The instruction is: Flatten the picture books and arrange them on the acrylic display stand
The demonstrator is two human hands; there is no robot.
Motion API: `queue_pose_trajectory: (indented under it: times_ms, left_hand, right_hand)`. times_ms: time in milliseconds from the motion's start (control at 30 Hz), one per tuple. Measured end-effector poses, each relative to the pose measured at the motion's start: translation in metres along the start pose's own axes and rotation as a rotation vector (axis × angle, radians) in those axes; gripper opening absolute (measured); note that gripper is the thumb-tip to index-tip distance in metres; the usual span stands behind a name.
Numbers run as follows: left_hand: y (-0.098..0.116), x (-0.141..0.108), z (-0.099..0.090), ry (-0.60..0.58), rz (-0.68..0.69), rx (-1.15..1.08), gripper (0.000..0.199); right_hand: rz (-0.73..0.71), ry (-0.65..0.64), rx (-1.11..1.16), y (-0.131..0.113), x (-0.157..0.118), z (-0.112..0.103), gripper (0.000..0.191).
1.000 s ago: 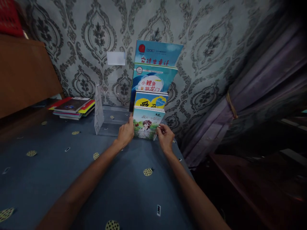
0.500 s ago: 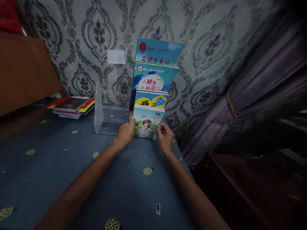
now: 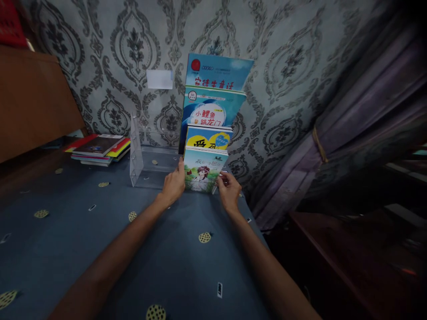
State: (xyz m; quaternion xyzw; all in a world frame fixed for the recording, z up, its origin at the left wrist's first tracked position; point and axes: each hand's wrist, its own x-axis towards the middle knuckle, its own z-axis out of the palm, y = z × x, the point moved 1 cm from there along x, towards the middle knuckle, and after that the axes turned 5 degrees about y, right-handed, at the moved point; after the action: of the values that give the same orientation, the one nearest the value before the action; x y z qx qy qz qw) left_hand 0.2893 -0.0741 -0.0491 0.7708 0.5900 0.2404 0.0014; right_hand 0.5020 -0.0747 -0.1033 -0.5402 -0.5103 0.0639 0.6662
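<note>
A light green book [image 3: 202, 171] with a drawn figure on its cover stands at the front of a clear tiered rack [image 3: 136, 155]. My left hand [image 3: 174, 183] is closed on its left edge, and my right hand [image 3: 228, 189] pinches its right edge. Behind it, one above another, stand a blue and yellow book [image 3: 208, 138], a teal book [image 3: 213, 106] and a taller blue book [image 3: 220, 71]. They fill the right side of the rack, whose left tiers hold no books.
A pile of books [image 3: 100, 149] lies on the blue patterned cloth [image 3: 133, 258] to the left. A brown wooden panel [image 3: 36, 102] is at the far left. A tied curtain [image 3: 293, 164] hangs at the right, beside a dark red piece of furniture [image 3: 333, 249].
The view has shifted slightly, so the scene sits a little further left. Both hands remain at the front book's edges.
</note>
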Motion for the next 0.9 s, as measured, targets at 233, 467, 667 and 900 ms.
queue_pose_trajectory:
  times_ms: [233,467,667,900]
  left_hand:
    - [-0.001,0.001,-0.006,-0.036,-0.002,0.030,0.065]
    - [-0.005,0.003,-0.012,-0.036,0.022,0.039,0.055]
    - [-0.004,0.004,-0.015,-0.042,0.022,0.073,0.054]
    - [-0.003,0.004,-0.020,-0.060,0.036,0.096,0.054]
  right_hand:
    - [0.002,-0.028,-0.022,-0.002,0.001,-0.004,0.032]
    - [0.029,-0.065,-0.005,-0.001,0.001,-0.004,0.031]
    - [0.035,-0.059,-0.005,-0.002,0.000,-0.004,0.033]
    - [0.036,-0.056,-0.013,-0.003,-0.002,-0.004,0.033]
